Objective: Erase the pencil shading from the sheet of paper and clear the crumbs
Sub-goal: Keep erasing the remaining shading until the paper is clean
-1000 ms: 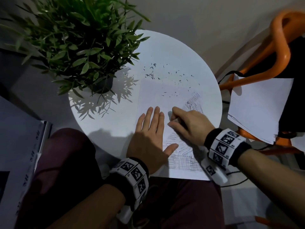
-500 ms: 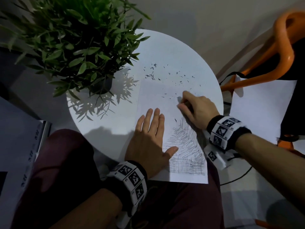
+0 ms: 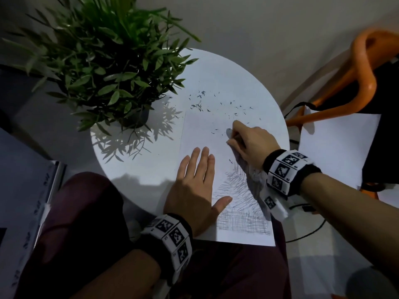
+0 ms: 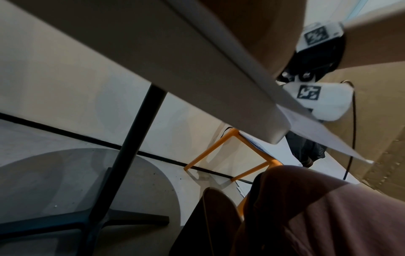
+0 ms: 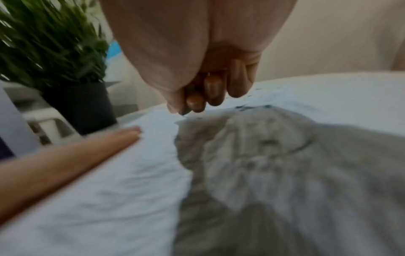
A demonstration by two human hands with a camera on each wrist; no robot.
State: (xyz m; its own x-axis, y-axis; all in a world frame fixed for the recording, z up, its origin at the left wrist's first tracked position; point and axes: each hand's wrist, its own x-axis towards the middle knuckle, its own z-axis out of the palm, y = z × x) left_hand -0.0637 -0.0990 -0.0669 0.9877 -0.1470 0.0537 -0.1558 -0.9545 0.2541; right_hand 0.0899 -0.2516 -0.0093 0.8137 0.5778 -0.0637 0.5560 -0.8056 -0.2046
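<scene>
While the white sheet of paper [image 3: 200, 134] lies on the round white tabletop [image 3: 226, 74], its near edge overhanging the rim, it is pinned by the left hand [image 3: 192, 188], whose fingers are laid flat and straight on the paper's left half. A small pale eraser [image 3: 228, 132] is pinched in the curled fingers of the right hand [image 3: 250, 143] at the far end of the pencil shading [image 3: 239, 201]; in the blurred right wrist view only the curled fingertips [image 5: 195, 102] can be made out, not the eraser itself. Much dark hatching is seen on the near right part of the sheet, so the erasing is judged to be only partly done. Dark eraser crumbs [image 3: 216, 104] are scattered across the far end of the paper and onto the tabletop beyond it, near the green leafy plant in a dark pot [image 3: 129, 117], and none appear to have been cleared. Several risks are judged from here: the unsupported near edge could be creased or torn if it is rubbed hard; the sheet could be buckled if the flat hand's pressure is eased; graphite could be smeared by the right wrist, which lies over the shading; crumbs could be brushed into the pot.
</scene>
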